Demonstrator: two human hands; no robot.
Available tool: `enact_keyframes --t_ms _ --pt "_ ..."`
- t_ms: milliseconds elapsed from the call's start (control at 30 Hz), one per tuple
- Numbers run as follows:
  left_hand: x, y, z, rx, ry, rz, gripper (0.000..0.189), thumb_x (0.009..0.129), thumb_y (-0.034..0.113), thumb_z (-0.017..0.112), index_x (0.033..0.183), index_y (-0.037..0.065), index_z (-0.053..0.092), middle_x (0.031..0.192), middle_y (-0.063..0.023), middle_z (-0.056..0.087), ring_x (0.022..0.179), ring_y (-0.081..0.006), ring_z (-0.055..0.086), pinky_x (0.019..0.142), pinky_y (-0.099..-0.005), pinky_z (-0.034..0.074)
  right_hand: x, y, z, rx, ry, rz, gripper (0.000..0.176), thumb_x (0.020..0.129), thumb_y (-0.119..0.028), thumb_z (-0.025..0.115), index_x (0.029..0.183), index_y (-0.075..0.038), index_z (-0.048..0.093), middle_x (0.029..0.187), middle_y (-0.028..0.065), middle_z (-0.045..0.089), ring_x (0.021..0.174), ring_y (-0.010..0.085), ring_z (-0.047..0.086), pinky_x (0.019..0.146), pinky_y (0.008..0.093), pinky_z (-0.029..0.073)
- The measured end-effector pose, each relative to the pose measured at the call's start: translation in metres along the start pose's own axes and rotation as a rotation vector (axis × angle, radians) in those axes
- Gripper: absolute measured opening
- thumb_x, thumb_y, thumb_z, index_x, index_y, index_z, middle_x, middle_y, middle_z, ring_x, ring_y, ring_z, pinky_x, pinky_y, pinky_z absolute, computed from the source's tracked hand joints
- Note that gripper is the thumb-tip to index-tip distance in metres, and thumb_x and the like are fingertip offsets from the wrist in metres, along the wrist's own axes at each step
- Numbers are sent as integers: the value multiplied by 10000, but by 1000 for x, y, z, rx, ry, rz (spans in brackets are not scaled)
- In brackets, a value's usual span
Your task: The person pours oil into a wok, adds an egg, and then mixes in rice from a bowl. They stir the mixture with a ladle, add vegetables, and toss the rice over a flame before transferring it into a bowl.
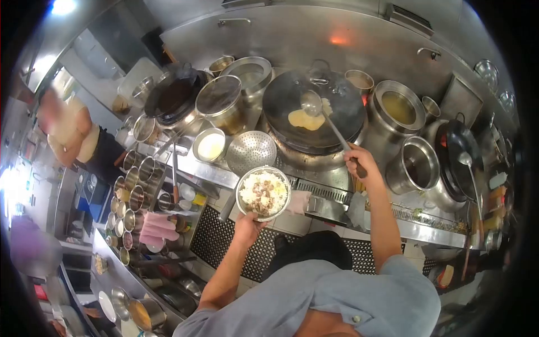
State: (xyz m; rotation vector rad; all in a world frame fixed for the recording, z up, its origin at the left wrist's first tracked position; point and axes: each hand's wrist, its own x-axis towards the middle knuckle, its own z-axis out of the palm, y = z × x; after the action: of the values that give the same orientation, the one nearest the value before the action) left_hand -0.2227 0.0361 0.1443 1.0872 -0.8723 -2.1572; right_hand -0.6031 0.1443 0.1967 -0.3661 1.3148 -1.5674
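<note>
My left hand [249, 229] holds a metal bowl [274, 217] from below at its near edge. The bowl is filled with white rice [252, 188] topped with brown bits that look like chopped meat. My right hand [362, 163] is wrapped round the handle of a long ladle [337, 133]. The ladle's round head lies inside a large black wok [279, 104], against a pale yellow sheet of egg [305, 120]. A perforated strainer [251, 153] sits on the counter between the bowl and the wok, its handle reaching toward me.
Left of the strainer stands a pot of pale liquid [210, 145]. Tall pots, one a lidded-looking pot [219, 96], flank the wok. A second wok [463, 157] with a ladle is at right. Several seasoning tins [136, 196] crowd the left rack. A person [76, 126] stands at far left.
</note>
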Motion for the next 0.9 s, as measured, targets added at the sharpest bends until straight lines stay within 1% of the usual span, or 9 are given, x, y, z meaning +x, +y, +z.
enact_keyframes --t_ms 100,267,333,400,500,533,600,733,900 --pt "-23 -10 -3 -118 126 61 495 812 -7 422 1304 -7 377 1158 -161 572 910 -250 643 617 -309 572 -3 44 26 -324 232 -90 597 770 -27 539 1358 -44 436 538 14 476 382 121 449 352 271 365" --pt "-85 -65 -22 -288 421 207 569 777 -23 416 1340 31 360 1238 -155 542 1022 -269 614 671 -328 560 13 42 -17 -7 -27 122 532 795 -37 554 1321 -81 482 543 5 464 384 126 458 344 260 357" --pt "-110 -83 -27 -490 556 302 521 820 -34 398 1339 9 372 1268 -160 529 1119 -289 567 841 -403 529 31 36 -11 -525 66 -2 574 827 -100 572 1385 -149 445 535 -7 451 398 96 416 370 250 333" --pt "-141 -98 -44 -641 695 364 459 870 -38 379 1327 -2 388 1305 -157 503 1163 -307 539 910 -473 496 10 27 17 -974 97 -70 682 810 -127 574 1448 -88 335 784 87 606 489 125 461 446 304 400" --pt "-185 -138 -80 -626 859 604 426 880 2 443 1301 61 413 1228 -135 546 1063 -275 586 751 -415 564 26 34 -18 -1118 -11 29 614 884 -257 555 1411 -19 349 1180 248 592 925 374 646 782 396 510" --pt "-209 -137 -77 -688 1030 609 416 878 16 469 1287 73 423 1192 -126 563 993 -259 609 668 -370 565 27 31 -26 -1519 -4 -315 644 887 -310 564 1406 2 343 1214 286 558 1088 432 566 895 422 460" --pt "-250 -140 -79 -753 1240 615 417 871 37 513 1277 81 426 1140 -113 588 875 -235 644 540 -295 553 14 22 -8 -1624 161 -667 609 904 -320 563 1397 -12 380 1227 262 552 1125 378 552 921 398 441" --pt "-311 -197 -153 -829 1437 761 390 867 11 463 1253 48 419 1118 -125 605 851 -234 662 537 -267 552 -10 20 78 -1103 -479 -576 507 943 -180 538 1409 -47 387 1057 114 590 911 172 558 808 289 450" --pt "-358 -207 -256 -1005 1485 1031 359 904 50 434 1254 -32 433 1202 -218 533 946 -299 640 721 -337 586 -53 109 191 -1157 -962 -459 475 935 -134 542 1388 -62 418 1007 85 600 862 155 555 783 282 452"
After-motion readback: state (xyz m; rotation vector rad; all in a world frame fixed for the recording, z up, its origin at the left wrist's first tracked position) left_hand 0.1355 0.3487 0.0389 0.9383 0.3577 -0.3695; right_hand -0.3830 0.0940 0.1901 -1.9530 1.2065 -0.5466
